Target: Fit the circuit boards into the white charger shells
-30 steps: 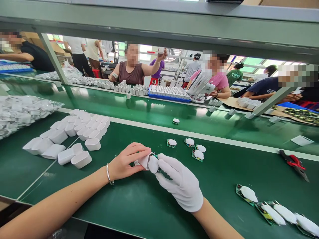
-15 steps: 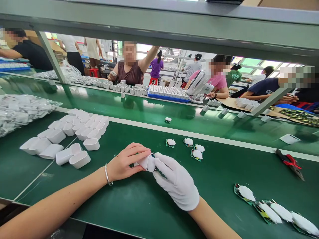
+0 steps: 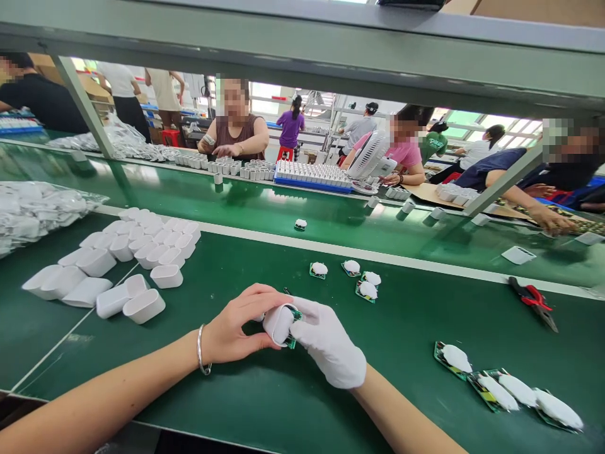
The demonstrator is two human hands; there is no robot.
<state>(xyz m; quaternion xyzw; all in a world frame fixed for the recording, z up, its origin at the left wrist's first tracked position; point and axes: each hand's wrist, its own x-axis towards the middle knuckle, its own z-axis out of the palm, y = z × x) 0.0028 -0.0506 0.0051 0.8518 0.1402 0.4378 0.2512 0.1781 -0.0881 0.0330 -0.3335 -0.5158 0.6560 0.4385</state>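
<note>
From afar I see the left hand [image 3: 243, 323] holding a white casing [image 3: 272, 323], the right hand [image 3: 331, 343] a circuit board [image 3: 296, 313], and blurred lettering [image 3: 440, 140] on a green shirt [image 3: 429, 148].

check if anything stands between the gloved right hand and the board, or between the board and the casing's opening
Nothing visible does: the gloved right hand touches the white-topped circuit board, which sits partly inside the white casing in the left hand. The casing's depths are hidden.
</note>
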